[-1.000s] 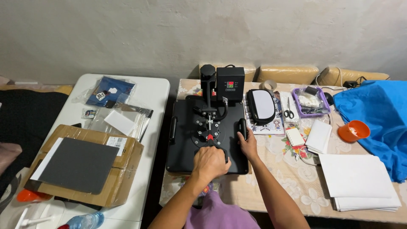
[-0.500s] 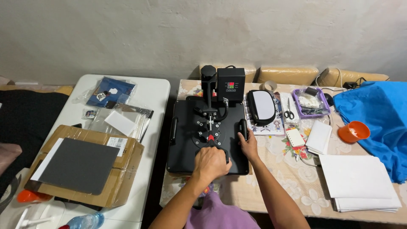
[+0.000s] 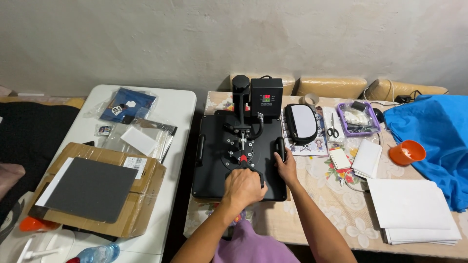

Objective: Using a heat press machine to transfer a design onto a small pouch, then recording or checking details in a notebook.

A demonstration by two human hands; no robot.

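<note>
Nothing has shifted: the left hand (image 3: pixel 245 186) stays clenched on the heat press (image 3: pixel 239 160) handle, the right hand (image 3: pixel 286 168) still gripping its side handle (image 3: pixel 280 147), so the press remains clamped.

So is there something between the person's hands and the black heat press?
No. The left hand already grips the front handle of the heat press, and the right hand touches its right side handle.

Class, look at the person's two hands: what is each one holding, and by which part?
Left hand grips the heat press by its front lever handle; right hand holds the press's right side handle.
</note>
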